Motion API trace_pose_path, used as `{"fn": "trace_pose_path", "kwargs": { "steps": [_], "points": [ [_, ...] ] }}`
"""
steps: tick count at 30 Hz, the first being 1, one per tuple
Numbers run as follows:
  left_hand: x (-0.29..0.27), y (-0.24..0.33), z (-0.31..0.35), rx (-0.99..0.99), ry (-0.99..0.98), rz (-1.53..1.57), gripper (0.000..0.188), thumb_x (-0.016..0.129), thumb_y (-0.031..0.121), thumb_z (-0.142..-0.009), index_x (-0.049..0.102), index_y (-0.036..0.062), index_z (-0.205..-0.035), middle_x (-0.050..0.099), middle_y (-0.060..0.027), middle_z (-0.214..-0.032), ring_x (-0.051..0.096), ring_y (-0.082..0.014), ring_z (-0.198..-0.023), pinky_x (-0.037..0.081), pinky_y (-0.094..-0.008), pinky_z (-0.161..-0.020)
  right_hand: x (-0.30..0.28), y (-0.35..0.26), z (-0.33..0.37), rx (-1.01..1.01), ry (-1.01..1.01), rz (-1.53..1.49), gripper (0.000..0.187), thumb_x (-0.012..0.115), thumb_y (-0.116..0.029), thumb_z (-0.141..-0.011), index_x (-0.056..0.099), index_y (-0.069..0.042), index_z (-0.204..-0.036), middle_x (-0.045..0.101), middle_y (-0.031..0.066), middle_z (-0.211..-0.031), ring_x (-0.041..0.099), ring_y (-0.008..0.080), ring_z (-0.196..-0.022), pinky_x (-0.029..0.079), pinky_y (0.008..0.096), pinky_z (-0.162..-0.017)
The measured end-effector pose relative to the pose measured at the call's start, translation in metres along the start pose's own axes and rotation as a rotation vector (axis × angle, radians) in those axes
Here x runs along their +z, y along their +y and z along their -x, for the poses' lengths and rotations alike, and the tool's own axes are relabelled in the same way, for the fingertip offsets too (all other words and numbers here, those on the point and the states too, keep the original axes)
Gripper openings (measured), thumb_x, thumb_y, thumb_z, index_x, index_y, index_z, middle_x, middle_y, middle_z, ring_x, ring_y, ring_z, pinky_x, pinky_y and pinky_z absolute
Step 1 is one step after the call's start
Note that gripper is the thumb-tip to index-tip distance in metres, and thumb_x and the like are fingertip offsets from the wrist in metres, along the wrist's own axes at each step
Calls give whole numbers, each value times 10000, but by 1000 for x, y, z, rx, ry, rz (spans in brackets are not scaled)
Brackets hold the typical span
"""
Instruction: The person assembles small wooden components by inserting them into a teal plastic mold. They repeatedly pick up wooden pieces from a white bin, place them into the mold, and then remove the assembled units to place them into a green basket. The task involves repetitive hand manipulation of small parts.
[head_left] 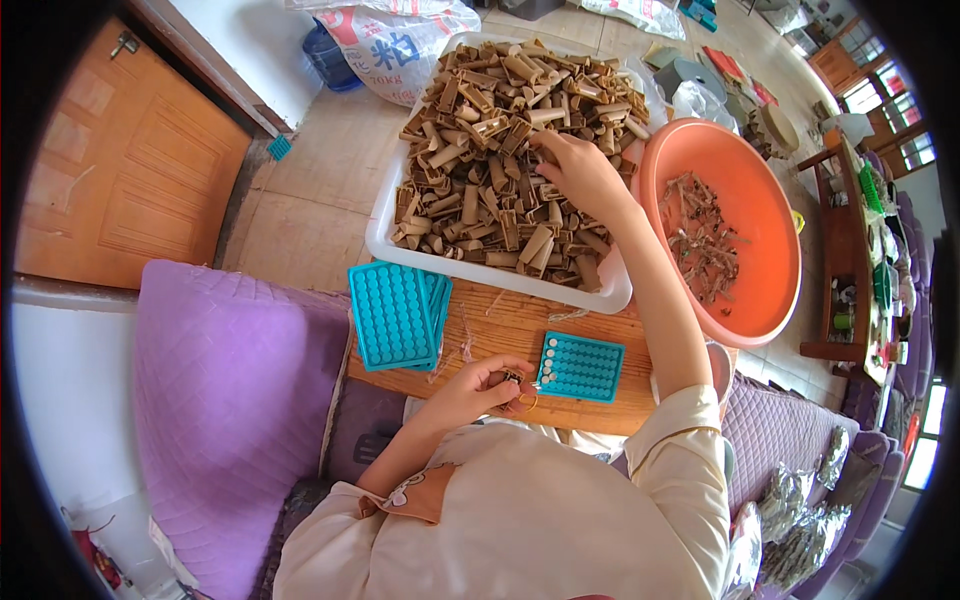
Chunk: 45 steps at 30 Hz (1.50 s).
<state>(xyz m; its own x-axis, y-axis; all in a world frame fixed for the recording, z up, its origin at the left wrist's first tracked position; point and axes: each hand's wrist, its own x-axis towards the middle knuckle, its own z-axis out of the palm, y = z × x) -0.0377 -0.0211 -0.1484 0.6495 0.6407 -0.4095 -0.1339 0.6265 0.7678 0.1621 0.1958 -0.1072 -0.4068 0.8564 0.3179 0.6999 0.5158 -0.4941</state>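
Note:
A white plastic bin (500, 276) is heaped with brown half-tube pieces (470, 204). My right hand (582, 178) reaches into the heap, thumb and fingers curled around one of the pieces, which they partly cover. Close to my body, my left hand (478, 388) pinches a small brown and dark part, too small to name; a thin yellowish loop shows below the fingers. Just right of that hand lies a teal tray (592, 366) with rows of round hollows, several small white discs along its left side. Other teal trays (392, 318) lie stacked at the left.
Everything near me rests on a wooden table (480, 310). An orange basin (770, 270) with thin brown scraps (700, 240) stands right of the bin. A purple quilted cover (230, 400) is at the left, near a wooden door (140, 160). A white woven sack (395, 55) stands behind.

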Motion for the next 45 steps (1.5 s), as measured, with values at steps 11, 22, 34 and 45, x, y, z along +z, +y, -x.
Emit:
{"fn": "trace_pose_path", "kwargs": {
  "steps": [11,22,34,45],
  "points": [
    [15,-8,-23,48,-188,142,356,554,225,-833,470,49,-1131,567,-94,-1013,576,-149,-856,477,-262,-734,-37,-47,150,620,338,-318,223,581,-29,-717,584,-6,-939,558,77,-673,553,140,-627,443,256,-598],
    [33,-11,-33,290,117,490,314,396,159,-900,392,65,-1199,512,-124,-1108,531,-249,-1007,446,-369,-868,-15,-80,193,671,553,-136,200,617,-23,-706,611,11,-904,587,110,-826,564,189,-635,455,254,-591],
    [64,15,-43,722,268,302,373,513,154,-850,412,36,-1189,531,-101,-1076,513,-245,-1026,423,-370,-902,26,-108,211,538,796,-1147,247,575,-67,-806,553,29,-1032,555,46,-927,523,82,-782,420,177,-674],
    [81,3,-41,831,206,-102,395,559,155,-823,416,-17,-1149,514,-154,-1097,482,-275,-1063,419,-383,-903,48,-138,223,474,1027,-1362,237,568,-108,-819,566,10,-1025,553,49,-927,493,85,-808,396,198,-698]
  ]
}}
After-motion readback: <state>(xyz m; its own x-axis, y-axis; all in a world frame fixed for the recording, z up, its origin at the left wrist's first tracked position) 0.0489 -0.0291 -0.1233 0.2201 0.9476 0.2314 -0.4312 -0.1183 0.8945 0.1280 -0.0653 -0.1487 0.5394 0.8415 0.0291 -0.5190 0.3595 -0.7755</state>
